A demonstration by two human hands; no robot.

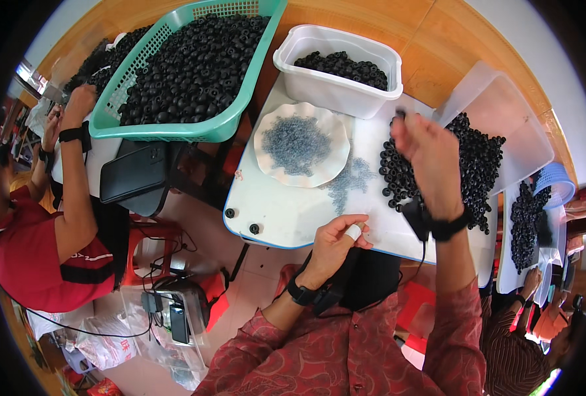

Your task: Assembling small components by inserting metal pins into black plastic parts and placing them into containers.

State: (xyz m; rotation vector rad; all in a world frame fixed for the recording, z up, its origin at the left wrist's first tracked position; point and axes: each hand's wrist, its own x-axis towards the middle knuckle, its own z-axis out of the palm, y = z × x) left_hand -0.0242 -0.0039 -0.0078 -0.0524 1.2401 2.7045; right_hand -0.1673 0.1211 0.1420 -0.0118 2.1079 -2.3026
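Note:
My right hand (430,158), slightly blurred, is raised over a heap of small black ring-shaped parts (478,158) on the white table. A small black part (400,113) shows at its fingertips, pinched between them. My left hand (339,245) is at the table's front edge, its fingers closed together and one wrapped in white tape. Whatever those fingers hold is too small to make out. A scalloped white plate (336,165) lies beyond the left hand, bearing many tiny clear grey pieces (296,145). More of these pieces (349,181) are spilled beside the plate.
A white tub (345,99) with black parts stands behind the plate. Left of it is a large green basket (194,132) full of them. A clear bin (504,125) leans behind the heap. Two loose black parts (254,228) sit near the table's left edge. A co-worker (48,251) works at left.

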